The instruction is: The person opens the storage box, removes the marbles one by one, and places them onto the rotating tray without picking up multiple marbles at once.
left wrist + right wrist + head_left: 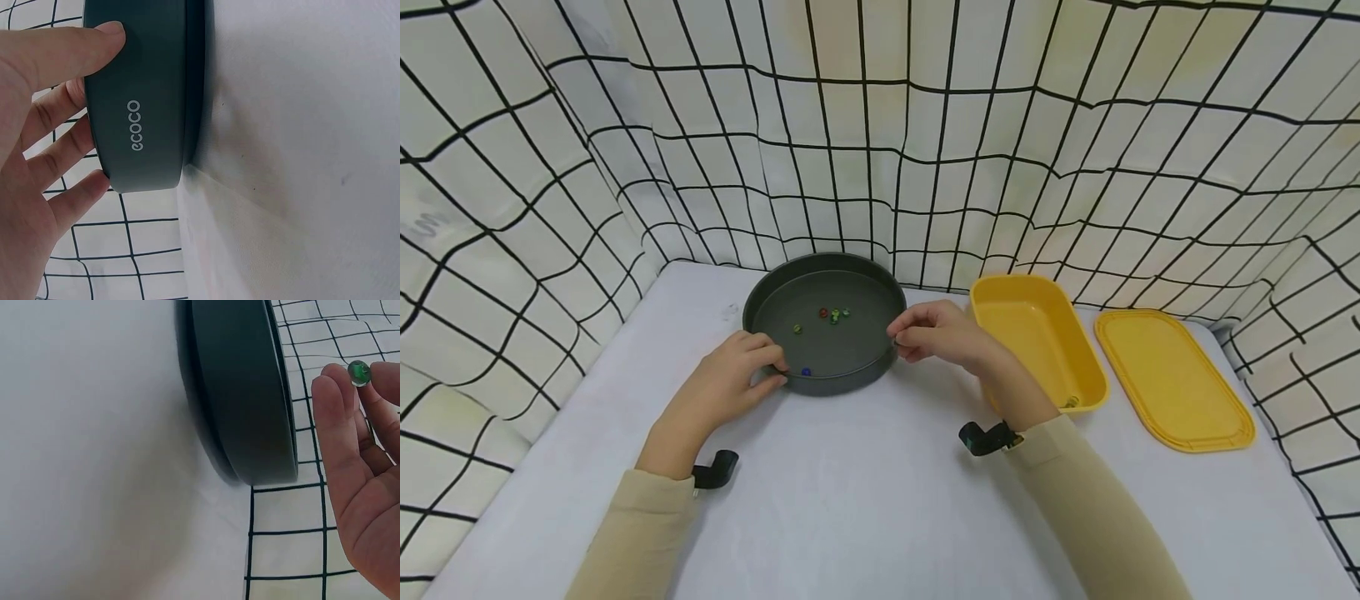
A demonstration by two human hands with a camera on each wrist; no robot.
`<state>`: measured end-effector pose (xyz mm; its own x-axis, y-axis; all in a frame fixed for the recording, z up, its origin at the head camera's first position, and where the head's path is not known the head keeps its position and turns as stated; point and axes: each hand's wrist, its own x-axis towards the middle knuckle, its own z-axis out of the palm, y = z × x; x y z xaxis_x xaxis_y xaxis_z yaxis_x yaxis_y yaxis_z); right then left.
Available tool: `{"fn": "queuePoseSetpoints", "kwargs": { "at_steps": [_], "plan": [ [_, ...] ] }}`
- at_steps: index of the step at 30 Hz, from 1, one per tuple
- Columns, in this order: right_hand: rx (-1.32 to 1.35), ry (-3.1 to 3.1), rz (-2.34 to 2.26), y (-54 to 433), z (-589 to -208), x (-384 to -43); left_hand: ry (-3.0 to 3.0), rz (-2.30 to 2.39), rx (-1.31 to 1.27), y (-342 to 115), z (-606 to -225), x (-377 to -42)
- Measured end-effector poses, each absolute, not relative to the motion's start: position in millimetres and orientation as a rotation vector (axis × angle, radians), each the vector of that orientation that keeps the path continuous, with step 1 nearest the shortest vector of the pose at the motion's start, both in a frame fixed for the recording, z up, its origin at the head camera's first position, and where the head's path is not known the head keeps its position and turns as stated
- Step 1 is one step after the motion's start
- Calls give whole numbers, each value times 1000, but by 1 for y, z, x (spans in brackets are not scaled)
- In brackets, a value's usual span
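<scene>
A round dark green tray (850, 350) with a raised wall sits on the table. Inside lie several small marbles: a red one (823, 312), a few green ones (835, 317) and a blue one (806, 372) by the near wall. My left hand (726, 379) grips the tray's near-left rim, thumb (106, 53) on the outer wall and fingers over the edge. At the tray's right rim, my right hand (936, 333) pinches a clear green marble (359, 373) between thumb and fingertips. In the right wrist view this marble is apart from the tray wall.
Right of the tray stands a yellow plastic container (1026, 333), partly behind my right forearm, with yellowish marbles (1071, 402) at its near end. Its yellow lid (1176, 379) lies flat farther right. A black grid net (865, 150) over white sheeting borders the white table (865, 500).
</scene>
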<state>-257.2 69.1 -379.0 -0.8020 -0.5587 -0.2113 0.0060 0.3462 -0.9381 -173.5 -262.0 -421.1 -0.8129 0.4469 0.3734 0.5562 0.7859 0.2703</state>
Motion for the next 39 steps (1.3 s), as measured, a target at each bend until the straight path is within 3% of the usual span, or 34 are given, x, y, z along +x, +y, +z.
{"fn": "queuePoseSetpoints", "kwargs": {
  "at_steps": [22, 39],
  "plan": [
    [-447, 1968, -1510, 31, -388, -277, -2735, -529, -750, -262, -420, -173],
    [-518, 2111, -1287, 0, -390, -279, -2726, -530, -750, -262, -419, -173]
  ]
}}
